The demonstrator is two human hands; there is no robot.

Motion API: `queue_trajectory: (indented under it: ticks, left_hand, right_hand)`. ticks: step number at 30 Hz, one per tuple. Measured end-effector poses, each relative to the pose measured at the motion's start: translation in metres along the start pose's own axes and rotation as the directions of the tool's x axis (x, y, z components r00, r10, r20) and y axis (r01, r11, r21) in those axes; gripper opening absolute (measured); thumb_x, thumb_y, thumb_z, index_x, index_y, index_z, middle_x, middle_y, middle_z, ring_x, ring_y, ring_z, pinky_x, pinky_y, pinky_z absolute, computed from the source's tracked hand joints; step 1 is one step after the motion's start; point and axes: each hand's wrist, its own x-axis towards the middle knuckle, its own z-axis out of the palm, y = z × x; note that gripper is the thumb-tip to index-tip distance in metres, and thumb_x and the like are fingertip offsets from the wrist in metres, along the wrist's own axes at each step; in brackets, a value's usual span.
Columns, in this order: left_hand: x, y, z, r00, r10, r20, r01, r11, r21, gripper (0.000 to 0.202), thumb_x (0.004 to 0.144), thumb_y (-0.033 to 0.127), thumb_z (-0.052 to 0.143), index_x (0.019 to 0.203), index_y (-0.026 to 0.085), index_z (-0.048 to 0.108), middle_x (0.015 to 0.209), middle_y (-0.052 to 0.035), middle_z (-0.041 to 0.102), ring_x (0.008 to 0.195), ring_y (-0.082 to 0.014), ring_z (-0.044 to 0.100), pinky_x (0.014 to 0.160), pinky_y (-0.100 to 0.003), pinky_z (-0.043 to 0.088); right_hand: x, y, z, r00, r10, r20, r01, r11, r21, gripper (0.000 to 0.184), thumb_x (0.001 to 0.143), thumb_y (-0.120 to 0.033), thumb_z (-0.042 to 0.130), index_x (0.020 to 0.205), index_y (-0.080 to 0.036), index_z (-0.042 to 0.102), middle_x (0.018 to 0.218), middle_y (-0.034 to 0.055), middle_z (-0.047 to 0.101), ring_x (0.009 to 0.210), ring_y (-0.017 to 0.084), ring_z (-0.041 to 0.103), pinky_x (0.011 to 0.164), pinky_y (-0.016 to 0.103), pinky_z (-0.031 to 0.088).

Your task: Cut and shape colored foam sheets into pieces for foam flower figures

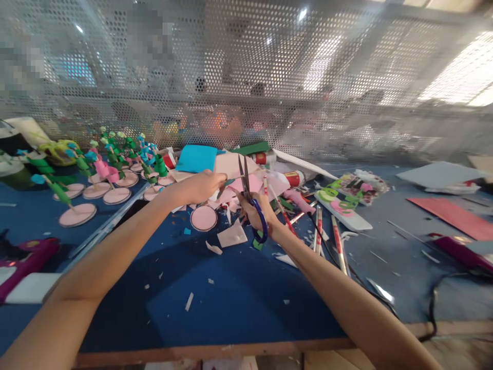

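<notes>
My right hand is wrapped around a pair of scissors with dark blue handles. The blades point up and away from me and stand slightly apart. To the left, my left hand reaches over the paper pile with fingers pinched together; whatever is between them is too small to make out. Just below it lies a round pink disc with a dark rim. A pale paper piece rests on the table nearer to me. Behind both hands are pink paper sheets and a blue sheet.
Several paper flowers on pink disc bases stand at the left, near a purple glue gun. Pens, a white phone-like slab and a red sheet lie rightward. A perforated metal screen rises behind the table.
</notes>
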Motion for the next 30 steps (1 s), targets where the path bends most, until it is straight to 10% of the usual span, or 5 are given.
queue_trajectory:
  ticks: [30]
  left_hand:
    - [0.001, -0.006, -0.001, 0.997, -0.076, -0.010, 0.077, 0.991, 0.113, 0.039, 0.087, 0.011, 0.031, 0.120, 0.013, 0.052, 0.097, -0.0125, 0.065, 0.075, -0.0174, 0.060, 0.061, -0.025, 0.039]
  right_hand:
    - [0.003, 0.005, 0.007, 0.997, 0.034, 0.065, -0.039, 0.997, 0.073, 0.020, 0.075, -0.028, 0.044, 0.057, -0.019, 0.045, 0.046, -0.0009, 0.049, 0.044, 0.011, 0.048, 0.045, 0.022, 0.034]
